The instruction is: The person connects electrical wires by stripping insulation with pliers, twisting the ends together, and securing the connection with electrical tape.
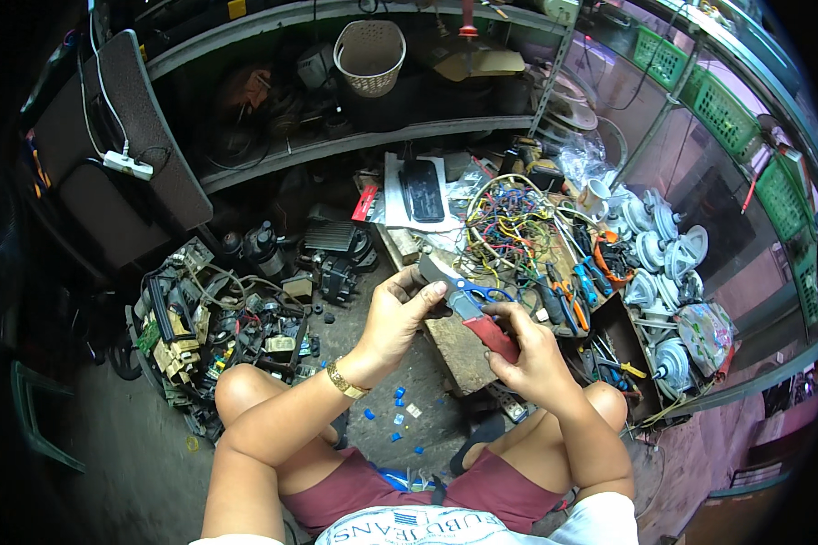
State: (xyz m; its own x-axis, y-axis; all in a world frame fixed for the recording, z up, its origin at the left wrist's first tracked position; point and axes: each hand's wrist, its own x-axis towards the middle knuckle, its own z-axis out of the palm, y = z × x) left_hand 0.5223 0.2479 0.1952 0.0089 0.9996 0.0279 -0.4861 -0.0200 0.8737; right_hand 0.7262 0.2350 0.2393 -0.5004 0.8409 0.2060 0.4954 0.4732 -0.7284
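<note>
Both my hands are raised over the near end of a wooden bench, on one red-handled tool with a flat grey, blade-like part. My right hand is closed round the red grip. At the other end, my left hand pinches the grey part between thumb and fingers. Whether that grey end is one piece with the handle, I cannot tell. Just behind the tool show blue-handled scissors, partly hidden. Beneath my hands is a worn wooden block.
A tangle of coloured wires covers the bench, with pliers at its right. White round plastic parts are heaped far right. A pile of electronic scrap lies left, near motors. Blue bits litter the floor.
</note>
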